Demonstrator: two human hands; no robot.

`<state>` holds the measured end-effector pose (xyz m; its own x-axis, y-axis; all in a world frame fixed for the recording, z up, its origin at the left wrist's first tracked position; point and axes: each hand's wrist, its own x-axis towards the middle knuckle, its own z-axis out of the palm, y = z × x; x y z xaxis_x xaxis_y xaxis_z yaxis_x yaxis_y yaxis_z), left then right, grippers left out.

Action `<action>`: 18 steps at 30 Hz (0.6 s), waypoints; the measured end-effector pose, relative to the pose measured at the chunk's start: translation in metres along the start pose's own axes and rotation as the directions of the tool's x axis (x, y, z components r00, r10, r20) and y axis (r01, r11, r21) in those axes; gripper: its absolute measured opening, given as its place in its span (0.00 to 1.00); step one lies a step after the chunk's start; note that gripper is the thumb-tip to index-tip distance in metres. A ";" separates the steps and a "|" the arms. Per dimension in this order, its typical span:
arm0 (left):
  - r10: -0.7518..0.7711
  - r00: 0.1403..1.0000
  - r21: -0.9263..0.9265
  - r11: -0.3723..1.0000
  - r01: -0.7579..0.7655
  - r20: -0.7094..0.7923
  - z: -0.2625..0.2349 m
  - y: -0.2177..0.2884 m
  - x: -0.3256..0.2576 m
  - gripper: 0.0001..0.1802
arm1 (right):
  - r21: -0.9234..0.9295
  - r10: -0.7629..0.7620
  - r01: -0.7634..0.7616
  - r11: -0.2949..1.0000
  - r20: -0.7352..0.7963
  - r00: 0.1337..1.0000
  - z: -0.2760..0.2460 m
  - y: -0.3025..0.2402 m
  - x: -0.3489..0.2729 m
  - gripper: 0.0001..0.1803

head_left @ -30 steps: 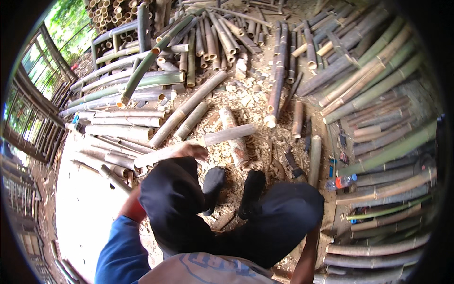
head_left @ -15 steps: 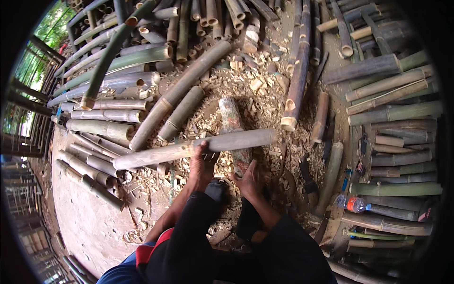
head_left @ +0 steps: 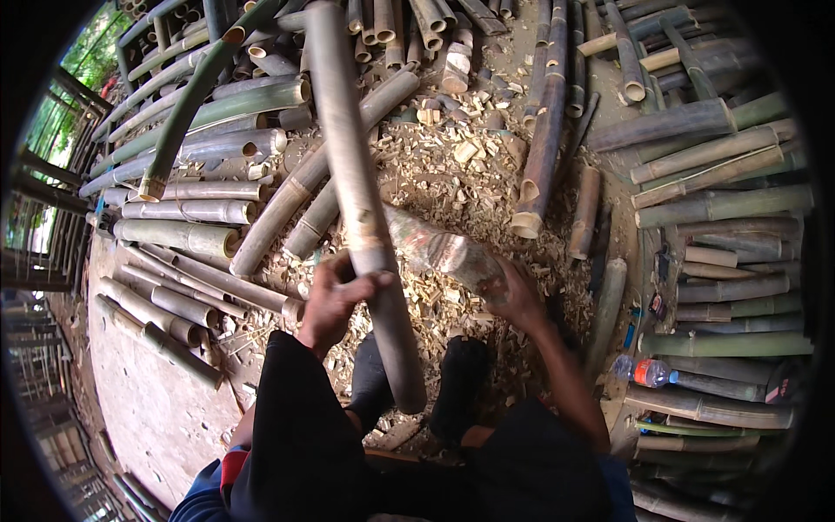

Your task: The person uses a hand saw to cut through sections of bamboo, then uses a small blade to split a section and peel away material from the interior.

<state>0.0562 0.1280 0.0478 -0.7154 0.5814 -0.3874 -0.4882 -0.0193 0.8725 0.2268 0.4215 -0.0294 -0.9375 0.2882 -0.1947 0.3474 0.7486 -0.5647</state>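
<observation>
Half a second ago the bamboo pole [head_left: 348, 174] lay crosswise over the log [head_left: 444, 252]; now we see it swung lengthwise, running from the upper edge of the frame down to lower centre, its top blurred. The log has turned too, slanting from the centre toward the right — so the pole no longer crosses it, and each hand has its own piece to manage.

Our left hand [head_left: 330, 303], left of centre, is closed around the pole, thumb across its near side. Our right hand [head_left: 519, 298] is against the log's right end; its fingers are partly hidden, so we cannot tell how firmly they grip.

We count one pole in hand, one log, two dark-covered feet [head_left: 372, 374] at lower centre, and one plastic bottle [head_left: 651, 372] at right. The stacked bamboo [head_left: 718, 206] overlaps too much to count — likewise the wood chips [head_left: 470, 150].
</observation>
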 end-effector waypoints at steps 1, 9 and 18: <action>-0.077 0.997 0.068 0.995 0.077 -0.007 0.003 0.000 -0.002 0.37 | -0.060 0.029 -0.026 0.998 0.051 0.998 -0.001 -0.010 0.013 0.51; 0.014 0.956 -0.037 0.999 -0.004 0.292 0.015 -0.127 0.041 0.41 | -0.077 -0.031 0.039 0.996 0.101 0.994 0.018 0.018 0.055 0.52; -0.114 0.947 0.227 0.973 0.045 0.301 0.025 -0.115 0.052 0.31 | -0.176 0.091 -0.073 0.982 0.093 0.992 0.025 0.031 0.049 0.57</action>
<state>0.0873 0.1807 -0.0654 -0.4711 0.7978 -0.3763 -0.3931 0.1920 0.8992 0.1914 0.4442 -0.0762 -0.8997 0.2984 -0.3186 0.4129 0.8186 -0.3993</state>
